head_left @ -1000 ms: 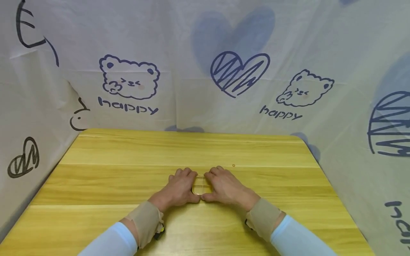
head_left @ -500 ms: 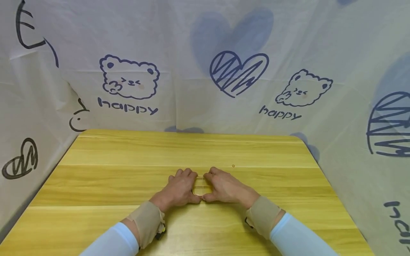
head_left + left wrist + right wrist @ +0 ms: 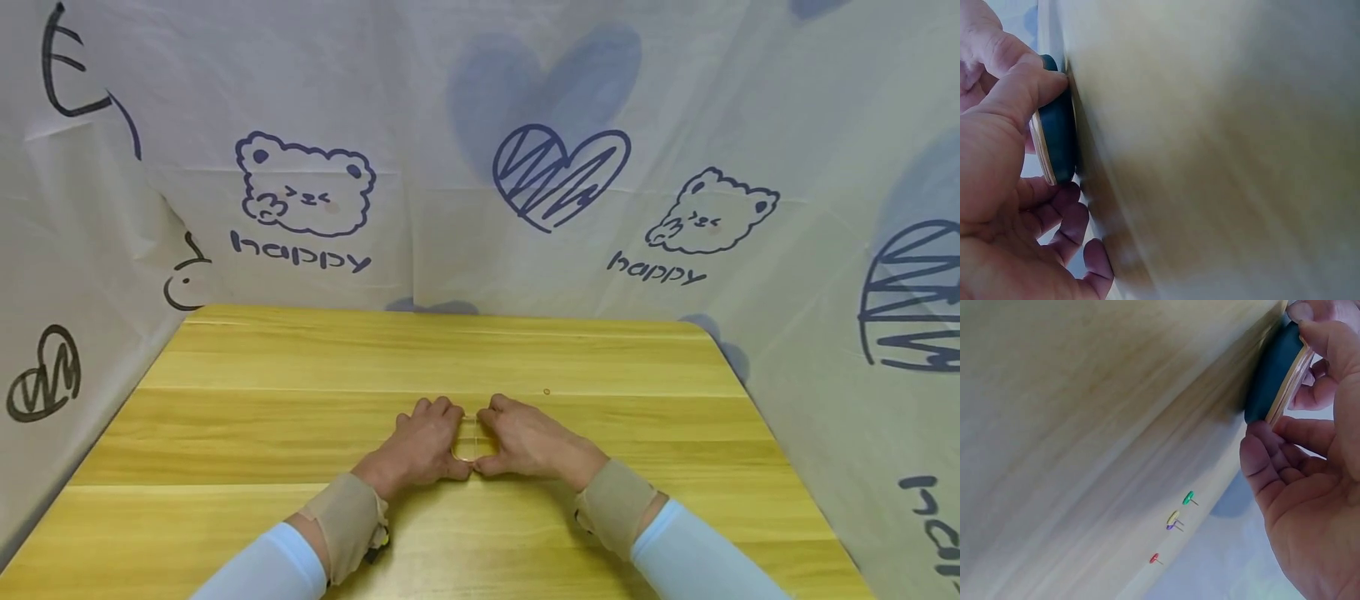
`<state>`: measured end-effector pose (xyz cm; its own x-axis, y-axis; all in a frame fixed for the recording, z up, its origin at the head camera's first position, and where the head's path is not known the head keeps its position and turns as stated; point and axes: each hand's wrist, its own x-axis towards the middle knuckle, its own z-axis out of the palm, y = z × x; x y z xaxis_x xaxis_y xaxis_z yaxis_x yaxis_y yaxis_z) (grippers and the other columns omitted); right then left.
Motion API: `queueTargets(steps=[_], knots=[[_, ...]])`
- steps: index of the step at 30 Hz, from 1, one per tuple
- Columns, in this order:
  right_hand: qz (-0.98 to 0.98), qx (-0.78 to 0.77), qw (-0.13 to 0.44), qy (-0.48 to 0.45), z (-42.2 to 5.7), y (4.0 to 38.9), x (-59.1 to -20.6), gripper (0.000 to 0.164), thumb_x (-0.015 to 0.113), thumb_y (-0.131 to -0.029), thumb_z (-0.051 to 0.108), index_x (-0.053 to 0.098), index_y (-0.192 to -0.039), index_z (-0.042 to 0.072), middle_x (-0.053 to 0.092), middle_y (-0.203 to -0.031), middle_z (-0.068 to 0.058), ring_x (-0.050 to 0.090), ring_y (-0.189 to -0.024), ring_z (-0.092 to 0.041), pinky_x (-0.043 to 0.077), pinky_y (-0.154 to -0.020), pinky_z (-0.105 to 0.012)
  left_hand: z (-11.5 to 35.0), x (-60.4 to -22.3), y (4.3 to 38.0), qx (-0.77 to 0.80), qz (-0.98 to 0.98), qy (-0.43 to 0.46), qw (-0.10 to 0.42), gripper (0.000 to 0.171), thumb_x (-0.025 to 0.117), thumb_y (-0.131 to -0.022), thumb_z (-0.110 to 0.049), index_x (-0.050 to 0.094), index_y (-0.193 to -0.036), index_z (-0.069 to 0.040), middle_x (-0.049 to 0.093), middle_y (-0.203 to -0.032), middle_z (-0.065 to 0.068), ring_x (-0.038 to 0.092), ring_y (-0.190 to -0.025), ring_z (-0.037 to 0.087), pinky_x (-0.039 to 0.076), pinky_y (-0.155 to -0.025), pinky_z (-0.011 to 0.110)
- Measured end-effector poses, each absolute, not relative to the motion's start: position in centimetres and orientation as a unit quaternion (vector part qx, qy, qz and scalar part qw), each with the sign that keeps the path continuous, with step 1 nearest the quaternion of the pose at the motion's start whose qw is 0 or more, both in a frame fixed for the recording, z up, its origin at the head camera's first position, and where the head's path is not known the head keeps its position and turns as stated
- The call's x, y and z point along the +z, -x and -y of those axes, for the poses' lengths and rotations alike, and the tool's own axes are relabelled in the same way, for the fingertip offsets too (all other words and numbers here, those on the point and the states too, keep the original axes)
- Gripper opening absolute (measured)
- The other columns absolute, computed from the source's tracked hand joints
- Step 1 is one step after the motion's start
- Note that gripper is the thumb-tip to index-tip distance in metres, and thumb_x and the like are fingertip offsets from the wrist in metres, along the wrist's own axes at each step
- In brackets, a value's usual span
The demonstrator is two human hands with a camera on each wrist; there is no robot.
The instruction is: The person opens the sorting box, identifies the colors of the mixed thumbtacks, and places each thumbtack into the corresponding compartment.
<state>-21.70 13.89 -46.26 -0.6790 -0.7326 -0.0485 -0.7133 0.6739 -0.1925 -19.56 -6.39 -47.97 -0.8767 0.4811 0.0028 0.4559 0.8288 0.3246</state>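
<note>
A small flat case (image 3: 467, 440) with rounded corners lies between both hands at the middle of the table. From above it shows a thin gold rim and a line across its see-through-looking top. In the wrist views its side is dark teal (image 3: 1059, 140) with a pale layered edge. My left hand (image 3: 420, 442) grips its left side, thumb at the near edge and fingers at the far edge. The right hand (image 3: 528, 442) holds the right side the same way, the two thumbs almost meeting. Both hands cover the case's sides in the head view.
A tiny ring-like object (image 3: 547, 391) lies beyond my right hand on the wooden table (image 3: 300, 358). Several thumbtacks show in the right wrist view, among them a green thumbtack (image 3: 1189, 497) and a red thumbtack (image 3: 1154, 557). Printed white cloth (image 3: 435, 225) hangs around the table.
</note>
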Motion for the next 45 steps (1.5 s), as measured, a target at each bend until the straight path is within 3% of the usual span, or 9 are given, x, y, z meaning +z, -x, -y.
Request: queueTargets(steps=[6,12,20,26,32,41,45], knots=[[-0.920,-0.090,0.093,0.370,-14.1,21.8,-46.1,0.064,0.060,-0.085,0.056,0.060,-0.122,0.005,0.047,-0.093,0.002,0.048,-0.070,-0.013,0.044,-0.062,-0.025,6.4,-47.8,19.6,0.158,-0.953,-0.255,0.050,0.075,0.076,-0.075,-0.046,0.051,-0.131,-0.003,0.053,-0.120,0.010,0.045,-0.102,0.030,0.043,-0.075,0.055],[-0.921,-0.101,0.105,0.361,-14.2,21.7,-46.2,0.069,0.060,-0.085,0.059,0.056,-0.129,0.005,0.048,-0.100,0.002,0.050,-0.075,-0.013,0.047,-0.069,-0.027,6.4,-47.7,19.8,0.160,-0.953,-0.249,0.070,0.073,0.076,-0.074,-0.048,0.051,-0.127,-0.004,0.053,-0.120,0.010,0.044,-0.100,0.030,0.043,-0.075,0.054],[-0.925,-0.117,0.121,0.340,-14.6,21.4,-46.0,0.085,0.068,-0.081,0.059,0.043,-0.143,0.008,0.053,-0.131,-0.005,0.052,-0.111,-0.016,0.046,-0.094,-0.038,6.5,-47.8,19.9,0.207,-0.950,-0.217,0.093,0.080,0.079,-0.070,-0.056,0.052,-0.125,-0.004,0.055,-0.111,0.010,0.046,-0.098,0.030,0.039,-0.078,0.052],[-0.921,-0.149,0.105,0.345,-15.2,21.6,-45.7,0.058,0.073,-0.082,0.046,0.058,-0.127,0.012,0.062,-0.119,0.000,0.054,-0.101,-0.013,0.047,-0.090,-0.037,6.7,-48.3,19.9,0.247,-0.944,-0.199,0.093,0.077,0.082,-0.066,-0.052,0.053,-0.120,-0.005,0.053,-0.100,0.005,0.045,-0.091,0.026,0.034,-0.076,0.047],[-0.915,-0.183,0.100,0.345,-15.9,22.2,-45.2,0.049,0.066,-0.086,0.051,0.066,-0.118,0.014,0.068,-0.106,0.003,0.059,-0.083,-0.007,0.050,-0.075,-0.030,6.8,-48.5,20.0,0.252,-0.943,-0.197,0.092,0.080,0.083,-0.066,-0.052,0.052,-0.123,-0.005,0.054,-0.104,0.006,0.047,-0.096,0.027,0.034,-0.078,0.047],[-0.903,-0.314,0.108,0.272,-16.4,23.4,-44.8,0.024,0.064,-0.089,0.047,0.074,-0.098,0.028,0.071,-0.098,0.013,0.062,-0.089,-0.004,0.052,-0.077,-0.031,6.9,-48.2,20.1,0.260,-0.940,-0.197,0.096,0.081,0.083,-0.066,-0.053,0.052,-0.124,-0.007,0.055,-0.104,0.005,0.047,-0.094,0.026,0.034,-0.078,0.047],[-0.897,-0.348,0.110,0.250,-16.4,23.9,-45.1,0.022,0.061,-0.093,0.043,0.074,-0.098,0.026,0.073,-0.093,0.005,0.063,-0.080,-0.010,0.051,-0.072,-0.034,6.9,-48.4,20.2,0.264,-0.940,-0.195,0.098,0.082,0.083,-0.066,-0.052,0.052,-0.127,-0.007,0.056,-0.110,0.007,0.047,-0.099,0.028,0.034,-0.081,0.048]])
